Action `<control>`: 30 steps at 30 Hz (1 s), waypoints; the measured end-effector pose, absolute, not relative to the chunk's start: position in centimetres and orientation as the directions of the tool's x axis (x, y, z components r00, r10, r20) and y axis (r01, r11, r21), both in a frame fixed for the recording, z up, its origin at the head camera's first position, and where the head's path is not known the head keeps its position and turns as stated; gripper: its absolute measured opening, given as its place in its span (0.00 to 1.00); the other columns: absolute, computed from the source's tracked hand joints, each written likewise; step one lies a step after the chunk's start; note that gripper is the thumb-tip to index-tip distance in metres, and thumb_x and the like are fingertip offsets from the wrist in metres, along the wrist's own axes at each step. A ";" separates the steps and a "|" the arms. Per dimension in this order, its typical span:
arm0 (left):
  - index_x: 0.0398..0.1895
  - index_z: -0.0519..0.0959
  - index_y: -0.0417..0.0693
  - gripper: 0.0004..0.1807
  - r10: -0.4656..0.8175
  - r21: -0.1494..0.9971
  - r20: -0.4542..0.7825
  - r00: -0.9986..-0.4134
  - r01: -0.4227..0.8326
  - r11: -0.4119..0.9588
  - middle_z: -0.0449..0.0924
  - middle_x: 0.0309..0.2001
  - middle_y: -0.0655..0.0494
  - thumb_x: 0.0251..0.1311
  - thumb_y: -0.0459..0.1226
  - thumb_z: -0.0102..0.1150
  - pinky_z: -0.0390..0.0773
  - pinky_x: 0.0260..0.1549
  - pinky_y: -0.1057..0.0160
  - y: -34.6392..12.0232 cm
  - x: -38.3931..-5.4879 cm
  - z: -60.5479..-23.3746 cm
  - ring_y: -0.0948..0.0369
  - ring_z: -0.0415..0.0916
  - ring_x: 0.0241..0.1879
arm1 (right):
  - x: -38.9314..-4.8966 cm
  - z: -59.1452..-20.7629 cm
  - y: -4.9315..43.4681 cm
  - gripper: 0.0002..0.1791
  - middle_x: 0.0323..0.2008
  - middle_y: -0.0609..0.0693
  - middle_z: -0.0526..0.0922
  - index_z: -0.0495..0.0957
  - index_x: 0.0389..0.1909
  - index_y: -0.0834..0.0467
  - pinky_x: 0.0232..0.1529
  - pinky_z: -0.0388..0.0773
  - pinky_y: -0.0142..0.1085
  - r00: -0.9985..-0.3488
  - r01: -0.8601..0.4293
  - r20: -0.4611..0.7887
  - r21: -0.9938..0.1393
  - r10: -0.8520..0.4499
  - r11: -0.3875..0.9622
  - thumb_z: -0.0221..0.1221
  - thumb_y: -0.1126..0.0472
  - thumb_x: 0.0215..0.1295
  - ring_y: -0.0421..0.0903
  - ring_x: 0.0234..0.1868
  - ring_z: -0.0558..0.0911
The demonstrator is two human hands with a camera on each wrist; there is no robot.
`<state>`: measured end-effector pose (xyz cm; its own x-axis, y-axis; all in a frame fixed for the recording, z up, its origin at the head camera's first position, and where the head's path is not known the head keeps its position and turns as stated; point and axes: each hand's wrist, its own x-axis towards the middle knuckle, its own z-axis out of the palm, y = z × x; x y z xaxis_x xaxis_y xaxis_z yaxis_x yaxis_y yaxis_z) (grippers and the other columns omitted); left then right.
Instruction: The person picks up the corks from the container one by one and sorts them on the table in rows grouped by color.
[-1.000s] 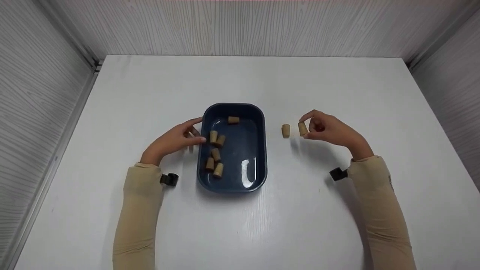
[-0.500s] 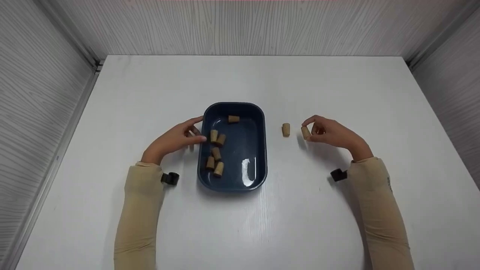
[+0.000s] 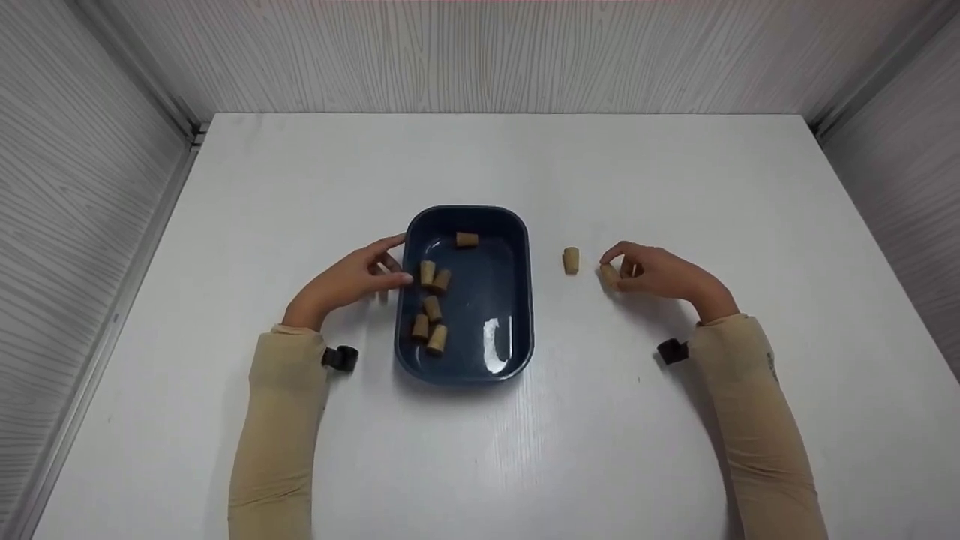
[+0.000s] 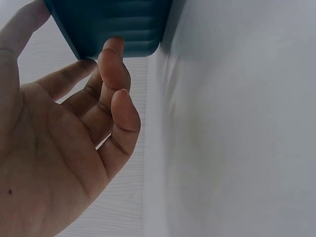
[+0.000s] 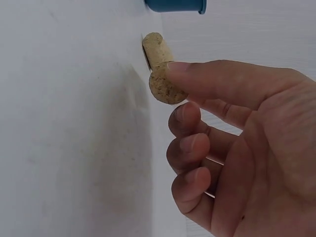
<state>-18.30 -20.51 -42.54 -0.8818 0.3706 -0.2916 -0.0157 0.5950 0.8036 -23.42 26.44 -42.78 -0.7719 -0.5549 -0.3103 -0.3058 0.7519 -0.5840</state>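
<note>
A cork stopper [image 3: 610, 276] is pinched between thumb and index finger of my right hand [image 3: 660, 274], tilted and close over the table. Its round end [image 5: 167, 88] faces the camera in the right wrist view, with the other fingers loosely bent below. A second cork [image 3: 571, 260] is on the table just left of it. My left hand [image 3: 349, 277] touches the left side of a dark blue rectangular tray [image 3: 532, 315] with spread thumb and index finger at the rim. Several corks lie inside, mostly along the left side, including one cork [image 3: 467, 239] near the far end.
The white table [image 3: 480, 465] is bounded by a pale wood-grain panel [image 3: 480, 56] at the back and side panels at left and right. Black wrist mounts [image 3: 341, 358] stick out from both beige sleeves.
My right hand has come slightly nearer to me and lower with its cork, which now leans more. The left hand, the tray and the other corks keep their places.
</note>
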 end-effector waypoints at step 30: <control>0.76 0.52 0.59 0.44 0.368 0.788 -0.295 -0.882 -0.007 0.615 0.73 0.51 0.47 0.60 0.57 0.60 0.74 0.36 0.60 -20.5 -18.5 -42.7 0.54 0.75 0.35 | -23.7 -43.1 27.0 0.27 0.46 0.59 0.77 0.69 0.63 0.56 0.49 0.70 0.45 -0.792 -0.226 -0.387 -0.532 -0.472 0.816 0.61 0.56 0.65 0.52 0.46 0.75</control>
<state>-18.48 -20.49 -42.66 -0.8816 0.3682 -0.2952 -0.0070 0.6152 0.7884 -23.71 26.98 -43.14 -0.7920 -0.4721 -0.3870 -0.2262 0.8158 -0.5323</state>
